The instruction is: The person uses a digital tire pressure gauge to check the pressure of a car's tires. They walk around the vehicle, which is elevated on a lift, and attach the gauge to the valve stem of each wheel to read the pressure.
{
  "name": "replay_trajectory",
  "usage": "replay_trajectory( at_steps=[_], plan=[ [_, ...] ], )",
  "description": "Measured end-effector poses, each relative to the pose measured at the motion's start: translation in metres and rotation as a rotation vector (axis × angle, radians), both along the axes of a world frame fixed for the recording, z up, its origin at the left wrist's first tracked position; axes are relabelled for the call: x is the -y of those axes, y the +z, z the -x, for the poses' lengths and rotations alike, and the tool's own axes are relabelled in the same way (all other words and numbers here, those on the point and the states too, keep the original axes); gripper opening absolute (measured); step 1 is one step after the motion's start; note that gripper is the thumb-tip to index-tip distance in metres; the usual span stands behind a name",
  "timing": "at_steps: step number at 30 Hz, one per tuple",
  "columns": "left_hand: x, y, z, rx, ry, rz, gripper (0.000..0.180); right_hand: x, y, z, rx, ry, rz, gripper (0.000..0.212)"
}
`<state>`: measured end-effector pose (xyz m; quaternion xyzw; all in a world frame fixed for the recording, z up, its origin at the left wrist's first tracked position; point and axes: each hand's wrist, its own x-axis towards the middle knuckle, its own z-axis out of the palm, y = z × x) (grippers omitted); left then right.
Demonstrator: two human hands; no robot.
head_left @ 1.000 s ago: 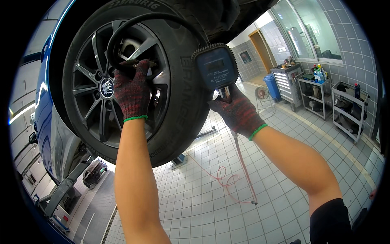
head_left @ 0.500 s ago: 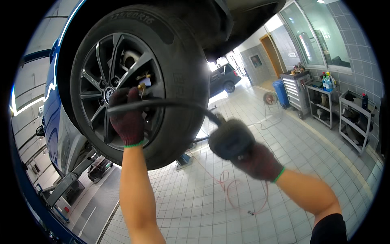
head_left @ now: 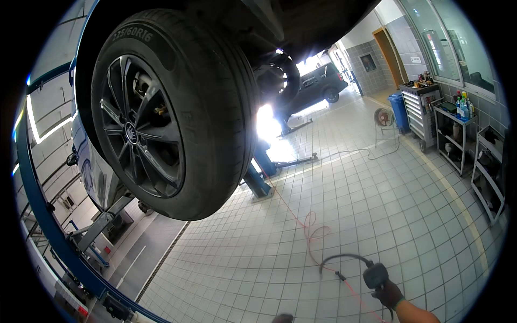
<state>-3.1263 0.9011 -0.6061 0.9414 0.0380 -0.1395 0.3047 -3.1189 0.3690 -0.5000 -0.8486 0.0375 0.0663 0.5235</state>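
Observation:
My right hand [head_left: 389, 295], in a dark knitted glove, is closed around the grip of a black tire inflator gauge [head_left: 375, 275] low on the right. A short black hose [head_left: 344, 257] curves left from the gauge, its end hanging free. Of my left hand [head_left: 282, 318] only a dark gloved bit shows at the lower edge; its fingers are hidden. Up on the left, the raised car's wheel [head_left: 141, 126] has dark multi-spoke rims and a black tire [head_left: 215, 107]. Neither hand touches it.
A thin red air hose [head_left: 311, 237] lies looped on the tiled floor [head_left: 258, 258]. A blue lift post [head_left: 258, 183] stands behind the wheel. Along the right wall are a fan [head_left: 383, 117], blue bin [head_left: 398, 112], tool cabinet [head_left: 419, 116] and shelf carts [head_left: 452, 137].
Both hands have left the wheel. My left hand has let go of the hose end and dropped to the lower edge. The right hand has carried the gauge down and right; the view has shifted.

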Motion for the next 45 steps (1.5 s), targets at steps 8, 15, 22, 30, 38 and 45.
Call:
replay_trajectory(
  at_steps=[8, 15, 22, 30, 38, 45],
  plan=[
    [-0.021, -0.034, 0.085, -0.109, -0.328, 0.068, 0.026, 0.054, -0.180, 0.098, -0.358, -0.356, -0.092, 0.073],
    [-0.006, 0.126, -0.003, 0.031, 0.313, 0.143, 0.040, 0.068, -0.226, 0.146, -0.564, -0.697, -0.554, 0.070],
    [0.027, 0.496, -0.033, 0.751, 0.374, 0.534, 0.033, 0.092, -0.240, 0.150, -0.550, -0.444, -0.188, 0.077],
    [0.121, 0.753, -0.058, 1.594, 0.052, 0.209, 0.023, 0.086, -0.225, 0.131, -0.596, -0.262, 0.061, 0.059],
    [0.144, 0.803, -0.113, 1.639, 0.051, -0.011, 0.035, 0.067, -0.233, 0.124, -0.592, -0.162, 0.096, 0.066],
    [0.155, 0.810, -0.109, 1.446, 0.055, 0.198, 0.035, 0.058, -0.265, 0.153, -0.519, -0.170, 0.156, 0.074]
  ],
)
